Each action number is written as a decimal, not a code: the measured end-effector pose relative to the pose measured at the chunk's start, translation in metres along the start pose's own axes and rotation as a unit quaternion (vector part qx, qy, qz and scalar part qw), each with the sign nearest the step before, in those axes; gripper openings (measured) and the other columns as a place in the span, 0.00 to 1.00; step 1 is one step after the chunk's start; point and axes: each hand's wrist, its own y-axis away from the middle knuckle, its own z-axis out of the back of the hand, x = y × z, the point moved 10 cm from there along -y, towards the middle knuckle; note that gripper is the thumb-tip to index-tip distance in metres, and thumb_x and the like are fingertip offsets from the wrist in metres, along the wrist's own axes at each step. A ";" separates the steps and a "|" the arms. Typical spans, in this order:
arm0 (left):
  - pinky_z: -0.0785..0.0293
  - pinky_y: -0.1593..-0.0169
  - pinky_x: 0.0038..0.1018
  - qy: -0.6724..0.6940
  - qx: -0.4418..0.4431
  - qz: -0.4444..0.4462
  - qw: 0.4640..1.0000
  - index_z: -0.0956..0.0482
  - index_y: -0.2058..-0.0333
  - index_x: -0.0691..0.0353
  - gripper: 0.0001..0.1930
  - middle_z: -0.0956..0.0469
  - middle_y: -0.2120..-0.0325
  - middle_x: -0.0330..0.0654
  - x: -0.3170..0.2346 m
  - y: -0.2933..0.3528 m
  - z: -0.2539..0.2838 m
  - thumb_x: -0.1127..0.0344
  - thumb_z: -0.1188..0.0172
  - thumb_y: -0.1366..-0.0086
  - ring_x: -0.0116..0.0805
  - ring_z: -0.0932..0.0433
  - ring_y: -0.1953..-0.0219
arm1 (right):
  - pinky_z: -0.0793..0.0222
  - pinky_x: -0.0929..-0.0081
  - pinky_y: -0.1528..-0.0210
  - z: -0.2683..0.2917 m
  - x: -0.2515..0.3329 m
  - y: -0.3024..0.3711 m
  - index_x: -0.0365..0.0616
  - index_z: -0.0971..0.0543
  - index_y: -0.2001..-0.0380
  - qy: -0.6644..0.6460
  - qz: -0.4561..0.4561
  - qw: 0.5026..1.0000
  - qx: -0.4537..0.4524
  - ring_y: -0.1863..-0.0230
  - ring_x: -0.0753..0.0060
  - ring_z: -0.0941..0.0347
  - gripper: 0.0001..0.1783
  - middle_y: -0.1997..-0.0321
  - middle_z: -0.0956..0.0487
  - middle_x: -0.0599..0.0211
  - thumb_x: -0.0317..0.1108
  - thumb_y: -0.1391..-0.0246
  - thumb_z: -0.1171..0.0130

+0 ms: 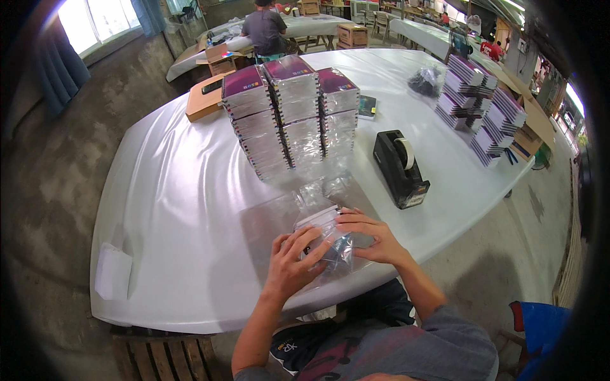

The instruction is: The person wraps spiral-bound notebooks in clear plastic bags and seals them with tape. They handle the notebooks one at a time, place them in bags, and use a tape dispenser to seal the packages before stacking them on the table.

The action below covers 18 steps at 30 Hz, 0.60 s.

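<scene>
Near the table's front edge lies a small block [318,219], seemingly a bundle of booklets with its pale page edges showing, inside clear plastic. My left hand [293,261] grips its left side with bent fingers. From the other side my right hand [373,237] holds it, fingers over the top and thumb lower down. Crumpled shiny film [344,249] bunches between both hands. Beneath is a flat clear plastic sheet or bag [260,222]. Just beyond stand tall stacks of wrapped booklets [298,136] with purple covers. What the covered fingertips touch is partly hidden.
A black tape dispenser [399,171] stands right of the stacks. More booklet piles [467,95] and cardboard [540,120] occupy the right end. A phone [211,87] rests on a cardboard box [198,105]. White paper [114,272] lies at left. Another person [264,32] sits beyond.
</scene>
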 end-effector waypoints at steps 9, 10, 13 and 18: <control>0.37 0.47 0.36 0.271 -0.114 0.085 0.952 0.24 0.51 0.50 0.26 0.28 0.50 0.44 0.031 -0.014 0.035 0.68 0.35 0.54 0.35 0.30 0.47 | 0.72 0.46 0.31 -0.002 0.028 -0.020 0.60 0.23 0.54 0.232 0.066 0.968 0.074 0.34 0.74 0.41 0.24 0.46 0.26 0.83 0.32 0.58 0.34; 0.35 0.48 0.35 0.327 -0.155 0.137 0.922 0.24 0.51 0.54 0.25 0.27 0.52 0.45 0.052 -0.015 0.037 0.69 0.36 0.52 0.35 0.28 0.49 | 0.74 0.44 0.31 -0.003 0.028 -0.020 0.60 0.23 0.54 0.251 0.071 0.963 0.073 0.34 0.75 0.42 0.23 0.46 0.26 0.84 0.32 0.58 0.34; 0.31 0.53 0.28 0.403 0.092 0.281 0.866 0.21 0.57 0.65 0.15 0.23 0.58 0.43 0.087 -0.021 -0.036 0.73 0.41 0.46 0.29 0.25 0.58 | 0.76 0.43 0.32 -0.003 0.030 -0.018 0.61 0.23 0.54 0.279 0.082 0.955 0.064 0.34 0.75 0.42 0.23 0.46 0.26 0.86 0.32 0.58 0.34; 0.30 0.59 0.21 0.465 0.142 0.344 0.803 0.19 0.64 0.65 0.09 0.20 0.70 0.39 0.105 -0.043 -0.055 0.74 0.43 0.43 0.25 0.24 0.66 | 0.78 0.41 0.32 -0.006 0.032 -0.019 0.61 0.23 0.55 0.284 0.091 0.953 0.052 0.34 0.76 0.42 0.24 0.47 0.26 0.87 0.32 0.59 0.34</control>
